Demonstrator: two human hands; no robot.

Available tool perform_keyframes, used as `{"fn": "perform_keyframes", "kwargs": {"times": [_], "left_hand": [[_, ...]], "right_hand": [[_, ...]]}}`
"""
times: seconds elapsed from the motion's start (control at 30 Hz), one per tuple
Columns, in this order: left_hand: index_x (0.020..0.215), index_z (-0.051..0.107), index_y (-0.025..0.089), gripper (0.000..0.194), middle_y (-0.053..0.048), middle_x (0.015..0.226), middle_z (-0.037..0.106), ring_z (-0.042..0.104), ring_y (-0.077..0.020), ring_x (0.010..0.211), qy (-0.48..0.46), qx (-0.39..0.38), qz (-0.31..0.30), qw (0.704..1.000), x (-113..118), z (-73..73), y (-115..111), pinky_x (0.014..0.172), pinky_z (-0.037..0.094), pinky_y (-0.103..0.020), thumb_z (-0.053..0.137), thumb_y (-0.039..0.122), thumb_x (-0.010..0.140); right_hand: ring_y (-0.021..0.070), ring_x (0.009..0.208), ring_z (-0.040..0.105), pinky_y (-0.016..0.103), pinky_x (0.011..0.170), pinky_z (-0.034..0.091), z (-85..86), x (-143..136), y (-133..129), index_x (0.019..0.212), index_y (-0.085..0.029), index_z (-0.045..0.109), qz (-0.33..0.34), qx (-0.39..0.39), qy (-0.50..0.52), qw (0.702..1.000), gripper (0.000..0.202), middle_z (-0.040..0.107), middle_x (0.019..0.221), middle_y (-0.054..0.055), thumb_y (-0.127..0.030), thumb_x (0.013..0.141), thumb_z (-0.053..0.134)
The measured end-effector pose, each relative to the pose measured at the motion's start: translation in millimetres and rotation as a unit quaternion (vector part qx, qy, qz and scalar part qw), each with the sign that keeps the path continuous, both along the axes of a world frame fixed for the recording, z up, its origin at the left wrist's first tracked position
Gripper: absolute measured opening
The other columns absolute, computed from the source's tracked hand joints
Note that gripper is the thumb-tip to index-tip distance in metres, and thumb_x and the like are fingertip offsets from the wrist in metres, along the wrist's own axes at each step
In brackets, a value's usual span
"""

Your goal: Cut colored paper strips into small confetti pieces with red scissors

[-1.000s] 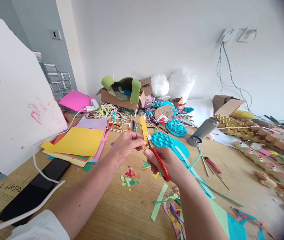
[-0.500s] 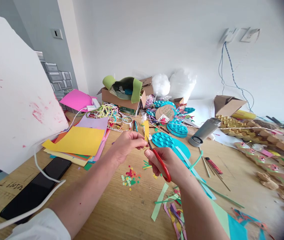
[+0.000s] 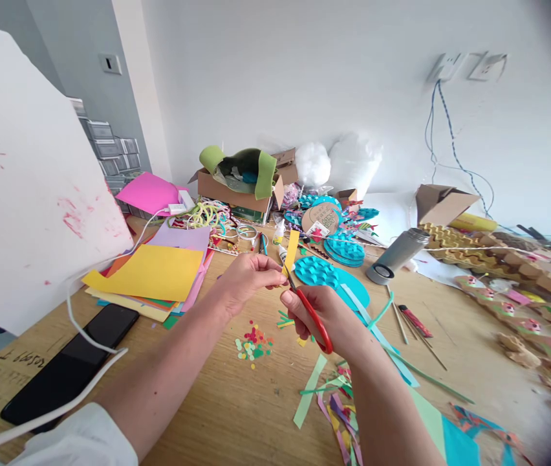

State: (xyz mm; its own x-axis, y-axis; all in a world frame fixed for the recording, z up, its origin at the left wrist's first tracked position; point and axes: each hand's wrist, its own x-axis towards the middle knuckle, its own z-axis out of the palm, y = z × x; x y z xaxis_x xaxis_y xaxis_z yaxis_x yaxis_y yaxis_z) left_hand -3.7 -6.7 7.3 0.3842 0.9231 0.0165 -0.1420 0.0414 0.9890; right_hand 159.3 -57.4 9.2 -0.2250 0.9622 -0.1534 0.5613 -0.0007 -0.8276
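Note:
My left hand (image 3: 255, 277) pinches the lower end of a narrow yellow paper strip (image 3: 291, 249), which stands up and leans to the right. In my right hand (image 3: 321, 314) is a pair of red-handled scissors (image 3: 315, 318), its dark blades at the strip just above my left fingertips. My fingers partly cover the blades, so how far they are apart is hard to make out. Below the hands, small round paper dots (image 3: 256, 340) in red, green and yellow lie on the wooden table (image 3: 237, 414). Short green and yellow paper bits (image 3: 285, 320) are close by.
Coloured paper sheets (image 3: 149, 272) and a black phone (image 3: 69, 366) with a white cable are at left. Blue textured ovals (image 3: 317, 272), a glue bottle (image 3: 279, 231) and a metal flask (image 3: 396, 255) stand or lie beyond. Paper scraps (image 3: 341, 414) are near my right forearm.
The yellow strip's upper part has tilted to the right, away from upright. Both hands and the scissors stay almost where they were.

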Motion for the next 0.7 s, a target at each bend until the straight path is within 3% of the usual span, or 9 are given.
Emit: {"fn": "perform_keyframes", "kwargs": {"times": [0.7], "left_hand": [[0.059, 0.066, 0.014, 0.01, -0.001, 0.06, 0.064, 0.052, -0.0117, 0.062, 0.029, 0.015, -0.008, 0.999, -3.2, 1.4, 1.1, 0.065, 0.038, -0.027, 0.066, 0.023, 0.057]], "right_hand": [[0.0105, 0.043, 0.05, 0.021, 0.041, 0.033, 3.9, -0.8, -2.7, 0.061, -0.019, 0.048, 0.014, 0.001, -0.018, 1.0, 0.051, 0.056, 0.05, 0.001, -0.066, 0.082, 0.051]]}}
